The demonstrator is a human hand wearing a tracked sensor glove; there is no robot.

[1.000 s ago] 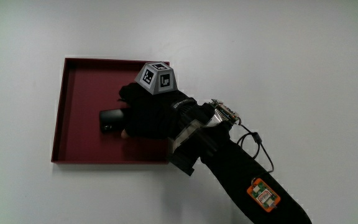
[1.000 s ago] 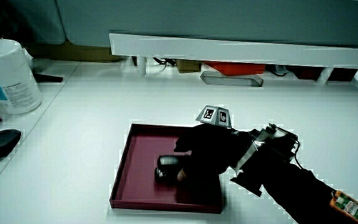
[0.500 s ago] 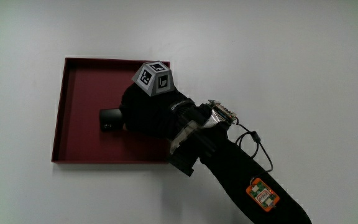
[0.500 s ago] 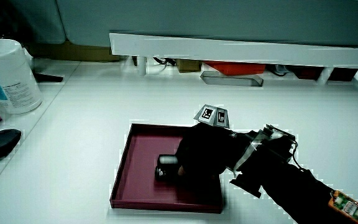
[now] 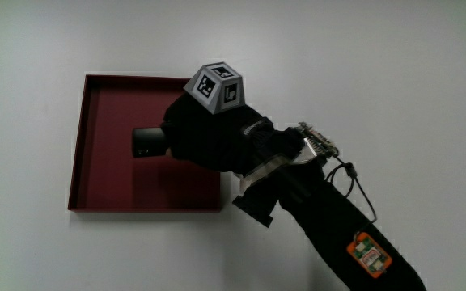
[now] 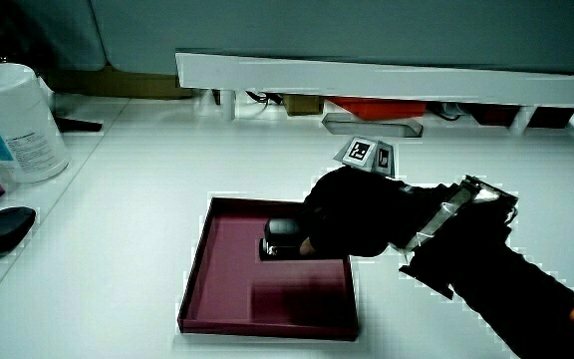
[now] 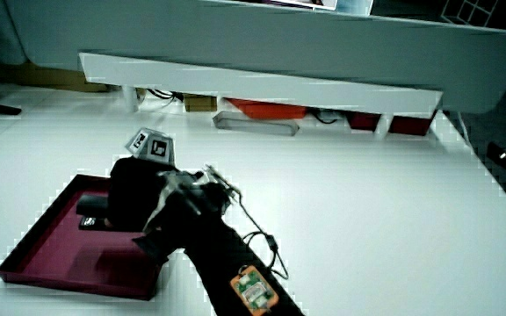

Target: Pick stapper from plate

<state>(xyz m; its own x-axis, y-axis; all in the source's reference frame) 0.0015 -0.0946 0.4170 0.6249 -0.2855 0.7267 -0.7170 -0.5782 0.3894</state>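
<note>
A black stapler (image 5: 147,142) (image 6: 281,239) (image 7: 92,208) hangs above the dark red square plate (image 5: 103,182) (image 6: 227,269) (image 7: 51,237), casting a shadow on the plate's floor. The gloved hand (image 5: 205,137) (image 6: 352,214) (image 7: 134,197) is shut on the stapler's end, over the plate's side nearest the forearm. A patterned cube (image 5: 217,87) sits on the hand's back. Only the stapler's free end shows; the rest is hidden under the glove.
In a side view a white wipes tub (image 6: 13,120) and a black mouse (image 6: 3,227) stand at the table's edge. A low white partition (image 6: 387,85) (image 7: 262,83) runs along the table, with a cable and small parts under it.
The hand closed on the stapler and raised it off the plate's floor. Hand and forearm rose and shifted slightly away from the person.
</note>
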